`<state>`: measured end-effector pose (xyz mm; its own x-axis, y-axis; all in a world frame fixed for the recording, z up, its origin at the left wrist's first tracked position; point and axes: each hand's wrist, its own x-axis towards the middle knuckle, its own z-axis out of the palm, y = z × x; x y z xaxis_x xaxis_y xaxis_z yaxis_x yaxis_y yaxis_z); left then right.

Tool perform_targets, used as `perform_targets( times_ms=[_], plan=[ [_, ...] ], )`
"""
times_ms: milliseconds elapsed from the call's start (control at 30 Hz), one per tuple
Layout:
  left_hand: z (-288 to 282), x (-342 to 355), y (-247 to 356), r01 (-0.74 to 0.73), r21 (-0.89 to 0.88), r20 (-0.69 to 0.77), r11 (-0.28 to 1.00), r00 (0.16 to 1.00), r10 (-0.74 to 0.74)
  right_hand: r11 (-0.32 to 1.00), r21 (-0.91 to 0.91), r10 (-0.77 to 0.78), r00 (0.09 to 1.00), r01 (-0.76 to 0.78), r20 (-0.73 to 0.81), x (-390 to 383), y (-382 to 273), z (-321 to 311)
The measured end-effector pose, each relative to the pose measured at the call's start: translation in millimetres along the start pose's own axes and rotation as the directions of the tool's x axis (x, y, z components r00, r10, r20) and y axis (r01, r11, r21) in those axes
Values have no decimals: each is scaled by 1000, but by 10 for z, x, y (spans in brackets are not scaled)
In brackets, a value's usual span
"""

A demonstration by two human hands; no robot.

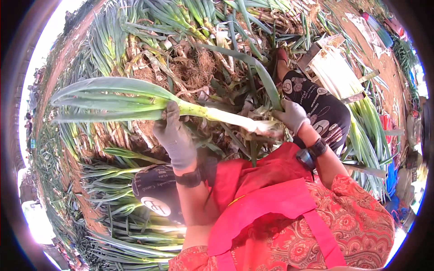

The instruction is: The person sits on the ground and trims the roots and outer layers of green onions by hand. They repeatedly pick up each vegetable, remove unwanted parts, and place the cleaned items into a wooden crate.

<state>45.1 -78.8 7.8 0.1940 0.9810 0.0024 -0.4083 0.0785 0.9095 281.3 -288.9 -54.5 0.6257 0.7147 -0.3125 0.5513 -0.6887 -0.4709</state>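
Observation:
My left hand (175, 137), in a grey glove, is closed around a leek (194, 109) where its white shank turns into green leaves. The leek lies nearly level across my front, leaves fanned out to the left and white root end to the right. My right hand (293, 116), gloved too, grips a long green leek leaf (260, 67) that arches up and away to the left. This leaf looks separate along its upper length; whether its base still joins the leek by my right hand cannot be made out. The root end is slightly blurred.
Heaped leeks (108, 40) with dirty roots (196, 65) and peelings lie ahead. At the right, trimmed white leeks (334, 70) rest on a wooden stand (309, 56), their green leaves (368, 131) trailing toward me. More leeks (131, 239) lie in rows by my left knee.

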Motion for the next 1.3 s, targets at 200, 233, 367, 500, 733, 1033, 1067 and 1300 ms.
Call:
perform_targets(
  times_ms=[200,233,367,500,733,1033,1067,1300],
  plan=[
    [-31,-39,58,-101,128,184,987,980,76,915,189,-328,929,358,-173,-91,-619,-334],
    [-75,-1,57,37,37,201,999,979,-43,814,302,-491,866,496,-98,-106,-754,-367],
    [-129,35,53,328,-233,195,915,938,-287,452,888,-641,663,-80,386,-22,-1038,-156],
    [-177,38,-13,320,-327,264,889,934,-240,353,924,-581,739,-150,341,-193,-1146,0],
    [-104,-31,-158,73,-90,109,993,992,-63,485,847,-458,888,218,34,-323,-1272,235],
    [123,-126,-168,-14,14,-11,1000,1000,14,543,755,-331,920,368,-210,-11,-1351,437],
    [159,-244,-165,42,23,35,999,998,-42,440,855,-300,942,274,-147,90,-1340,437],
    [-314,-982,50,478,317,134,819,832,-537,281,953,-449,893,112,28,167,-1087,-13]
  ],
)
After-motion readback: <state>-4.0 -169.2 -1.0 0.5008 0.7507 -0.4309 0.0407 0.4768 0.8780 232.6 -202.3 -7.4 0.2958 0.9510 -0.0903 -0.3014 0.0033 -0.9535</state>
